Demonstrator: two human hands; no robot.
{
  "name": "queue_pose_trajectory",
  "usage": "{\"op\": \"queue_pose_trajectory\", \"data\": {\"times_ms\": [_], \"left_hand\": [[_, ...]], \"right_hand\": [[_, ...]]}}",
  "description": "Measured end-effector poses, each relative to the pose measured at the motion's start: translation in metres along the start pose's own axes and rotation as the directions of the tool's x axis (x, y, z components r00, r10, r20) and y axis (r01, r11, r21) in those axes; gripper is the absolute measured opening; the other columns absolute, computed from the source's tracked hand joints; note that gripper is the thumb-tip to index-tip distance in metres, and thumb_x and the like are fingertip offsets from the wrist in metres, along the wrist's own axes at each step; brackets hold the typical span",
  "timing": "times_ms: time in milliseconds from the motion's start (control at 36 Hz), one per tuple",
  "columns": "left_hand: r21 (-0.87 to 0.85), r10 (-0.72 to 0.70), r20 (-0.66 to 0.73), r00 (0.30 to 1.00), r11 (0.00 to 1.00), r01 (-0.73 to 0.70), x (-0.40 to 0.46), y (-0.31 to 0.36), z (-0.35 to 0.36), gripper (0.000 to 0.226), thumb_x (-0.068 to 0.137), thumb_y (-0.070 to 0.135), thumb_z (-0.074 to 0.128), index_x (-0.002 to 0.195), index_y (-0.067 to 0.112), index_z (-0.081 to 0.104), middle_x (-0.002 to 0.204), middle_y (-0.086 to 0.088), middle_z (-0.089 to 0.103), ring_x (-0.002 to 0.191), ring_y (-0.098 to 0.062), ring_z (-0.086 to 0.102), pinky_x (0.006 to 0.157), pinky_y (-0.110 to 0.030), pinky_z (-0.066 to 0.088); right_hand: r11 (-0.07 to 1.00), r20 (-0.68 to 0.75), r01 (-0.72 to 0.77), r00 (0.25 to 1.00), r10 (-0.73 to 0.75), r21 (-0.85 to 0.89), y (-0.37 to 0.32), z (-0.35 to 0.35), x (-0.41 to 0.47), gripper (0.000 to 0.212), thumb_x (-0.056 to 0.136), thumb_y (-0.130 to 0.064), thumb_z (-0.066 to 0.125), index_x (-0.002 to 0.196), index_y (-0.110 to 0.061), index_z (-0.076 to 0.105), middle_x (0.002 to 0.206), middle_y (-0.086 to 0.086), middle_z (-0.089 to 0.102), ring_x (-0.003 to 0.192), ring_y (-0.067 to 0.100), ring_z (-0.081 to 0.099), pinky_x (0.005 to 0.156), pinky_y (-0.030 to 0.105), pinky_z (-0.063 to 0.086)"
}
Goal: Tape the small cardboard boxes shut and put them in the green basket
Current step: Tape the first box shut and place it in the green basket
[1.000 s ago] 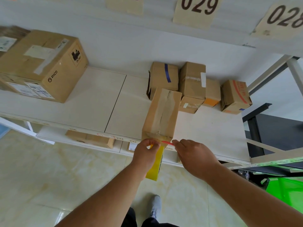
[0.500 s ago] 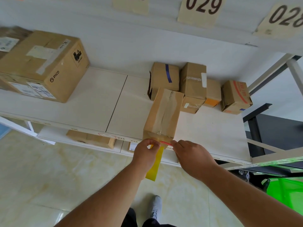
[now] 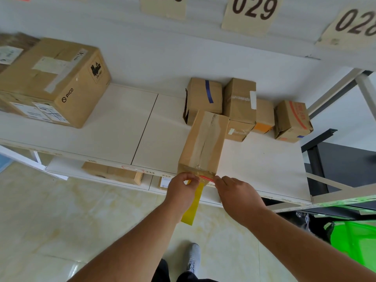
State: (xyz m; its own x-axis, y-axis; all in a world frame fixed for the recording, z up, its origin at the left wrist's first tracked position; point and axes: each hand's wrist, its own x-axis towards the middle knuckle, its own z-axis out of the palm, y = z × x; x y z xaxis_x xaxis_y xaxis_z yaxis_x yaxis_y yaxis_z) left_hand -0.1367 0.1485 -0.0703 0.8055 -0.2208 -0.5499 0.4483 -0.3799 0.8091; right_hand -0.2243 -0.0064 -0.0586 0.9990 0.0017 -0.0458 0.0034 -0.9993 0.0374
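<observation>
left hand (image 3: 182, 193) grips yellow tool (image 3: 192, 208); right hand (image 3: 237, 197) pinches tape at box (image 3: 203, 143) | green basket (image 3: 358, 241) contents unclear

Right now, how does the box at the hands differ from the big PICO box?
The box at the hands is small and narrow; the PICO box is far bigger. The first sits at the shelf's front edge, gripped by the left hand and right hand; the second sits far left, untouched. Both are brown cardboard, taped on top.
</observation>
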Motion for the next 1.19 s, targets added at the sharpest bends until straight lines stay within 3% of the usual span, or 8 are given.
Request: {"op": "queue_pose_trajectory", "data": {"times_ms": [139,278,389,639,750,833,944,1194], "left_hand": [[0.016,-0.001,0.0,1.0,1.0,0.001,0.0,0.001,0.002,0.008,0.093,0.033,0.068,0.092,0.025,0.071,0.106,0.011,0.067,0.1,-0.013,0.062,0.084,-0.03,0.05],[0.043,0.019,0.027,0.999,0.999,-0.02,-0.002,0.003,0.0,0.01,0.094,0.034,0.066,0.099,0.027,0.071,0.109,0.014,0.066,0.101,-0.01,0.06,0.082,-0.027,0.049],[0.017,0.031,0.045,0.999,0.999,-0.032,-0.002,0.001,-0.004,0.01,0.094,0.033,0.067,0.103,0.028,0.07,0.108,0.02,0.064,0.096,0.005,0.056,0.069,-0.013,0.041],[0.033,0.036,0.071,0.997,0.999,-0.038,-0.006,-0.002,-0.003,0.013,0.096,0.036,0.065,0.104,0.027,0.069,0.101,0.025,0.059,0.093,0.004,0.055,0.071,-0.018,0.044],[0.051,0.028,0.063,0.998,0.998,-0.031,-0.005,-0.003,-0.005,0.01,0.095,0.034,0.065,0.101,0.027,0.07,0.101,0.024,0.061,0.093,0.005,0.056,0.073,-0.019,0.044],[0.045,0.021,0.053,0.998,0.999,-0.023,-0.004,-0.006,-0.009,0.007,0.095,0.032,0.066,0.098,0.027,0.07,0.101,0.026,0.062,0.095,0.009,0.055,0.075,-0.016,0.042],[0.053,0.03,0.048,0.998,0.998,-0.033,-0.003,-0.007,-0.016,0.007,0.095,0.031,0.066,0.096,0.026,0.071,0.1,0.025,0.062,0.093,0.013,0.054,0.073,-0.009,0.039],[0.031,0.021,0.04,0.999,0.999,-0.023,-0.005,-0.006,-0.033,0.005,0.093,0.031,0.068,0.091,0.027,0.071,0.099,0.023,0.066,0.097,0.005,0.06,0.075,-0.017,0.044]], "right_hand": [[1.0,0.068,-0.014,0.998,0.016,-0.02,0.002,0.0,0.001,0.056,0.041,0.002,0.08,0.095,-0.01,0.073,0.059,-0.003,0.052,0.038,0.018,0.047,0.032,0.026,0.022],[0.998,0.321,-0.06,0.945,0.067,-0.033,0.018,-0.006,-0.006,0.04,0.091,-0.004,0.045,0.129,-0.015,0.049,0.11,0.003,0.061,0.095,0.027,0.065,0.066,0.034,0.042],[0.992,0.377,-0.126,0.917,0.127,-0.027,0.034,-0.005,-0.024,0.033,0.1,-0.016,0.04,0.13,-0.022,0.052,0.109,-0.003,0.061,0.098,0.023,0.065,0.072,0.035,0.047],[0.895,0.242,-0.429,0.887,0.393,0.119,0.09,0.015,-0.016,0.03,0.105,-0.025,0.041,0.131,-0.019,0.056,0.105,-0.002,0.063,0.094,0.017,0.062,0.08,0.039,0.058],[0.856,0.286,-0.5,0.846,0.45,0.134,0.102,0.02,0.004,0.046,0.106,-0.03,0.042,0.151,-0.017,0.037,0.13,0.004,0.062,0.119,0.023,0.056,0.101,0.042,0.051],[0.866,0.205,-0.473,0.875,0.439,0.161,0.088,0.014,0.017,0.058,0.107,-0.036,0.037,0.16,-0.016,0.024,0.163,0.005,0.036,0.148,0.026,0.035,0.122,0.043,0.03],[0.916,-0.185,-0.201,0.943,0.277,0.349,0.046,-0.009,0.038,0.058,0.107,-0.048,0.035,0.149,-0.012,0.048,0.154,0.007,0.049,0.144,0.026,0.043,0.121,0.043,0.03],[0.983,-0.2,-0.087,0.972,0.119,0.163,-0.001,0.005,0.075,0.062,0.094,-0.062,0.052,0.132,-0.015,0.065,0.131,0.005,0.063,0.118,0.032,0.056,0.101,0.045,0.044]]}}
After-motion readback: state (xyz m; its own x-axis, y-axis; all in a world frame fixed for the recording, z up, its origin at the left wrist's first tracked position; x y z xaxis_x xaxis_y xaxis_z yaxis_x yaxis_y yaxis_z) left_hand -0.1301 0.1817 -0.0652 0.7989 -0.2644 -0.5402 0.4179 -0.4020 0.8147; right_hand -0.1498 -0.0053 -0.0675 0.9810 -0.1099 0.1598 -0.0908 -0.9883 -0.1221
